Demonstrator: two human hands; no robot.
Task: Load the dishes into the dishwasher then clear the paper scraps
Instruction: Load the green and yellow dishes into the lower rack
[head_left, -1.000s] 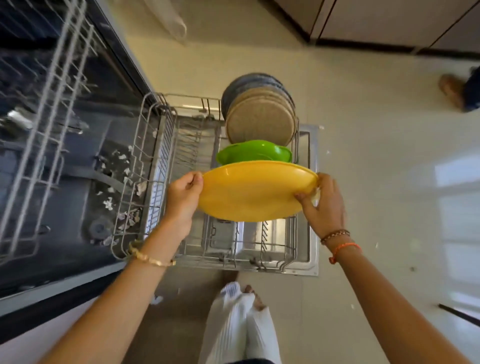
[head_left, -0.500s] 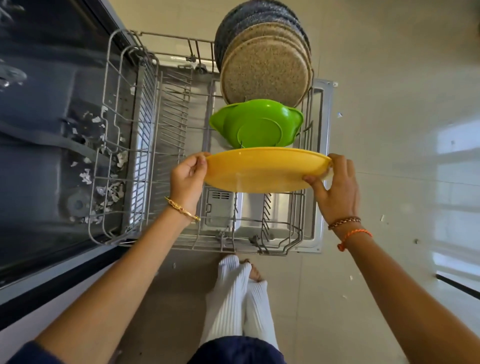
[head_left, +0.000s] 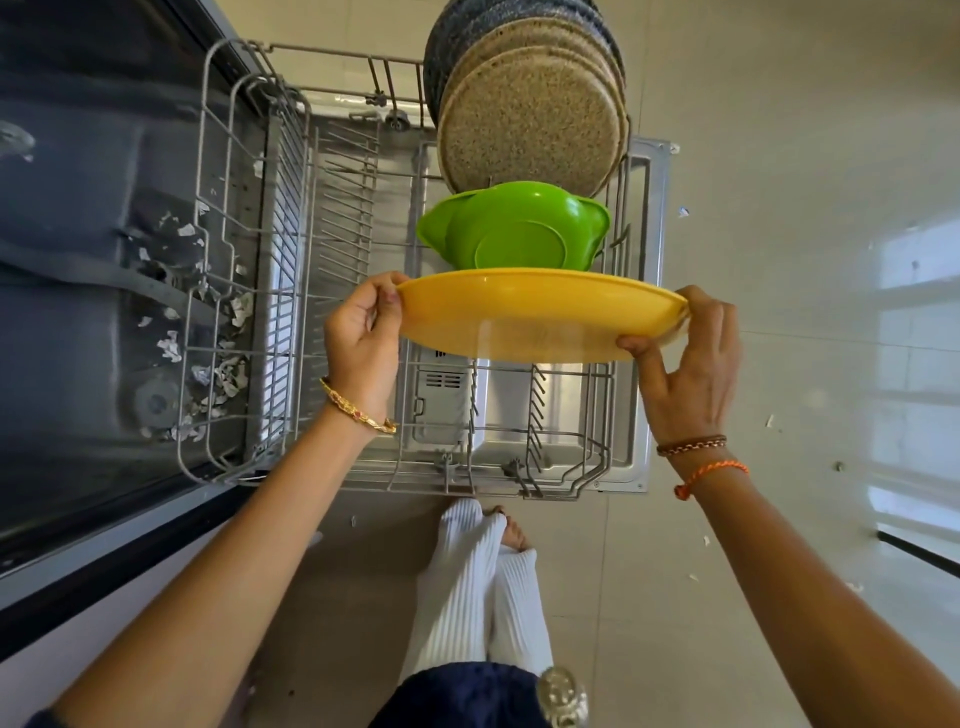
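A person stands over the pulled-out rack (head_left: 291, 270) of an open dishwasher, holding a yellow plate (head_left: 535, 317) edge-on above the tines. The left hand (head_left: 363, 343) pinches the plate's left rim between thumb and curled fingers; the right hand (head_left: 691, 364) grips the right rim, thumb underneath and fingers wrapped over the far edge. Holding it at opposite sides likely keeps the wide plate level and lets it be tipped upright into a slot. The plate hovers just in front of a green bowl (head_left: 514, 228), which sits tilted on its side in the rack with its base facing the camera, probably so water can drain off it. Behind the bowl, speckled plates (head_left: 530, 119) stand on edge in a close row, darker ones at the back. The plate appears bound for the free tines near the front of the same row, continuing the line. The rack's left section holds no dishes. Paper scraps (head_left: 228, 369) lie strewn across the dishwasher floor (head_left: 78, 322) to the left, under the rack's edge, and a few more (head_left: 683, 211) dot the tiled kitchen floor (head_left: 779, 260) at right. By the look of it, loading is well along; the scraps are not yet cleared.
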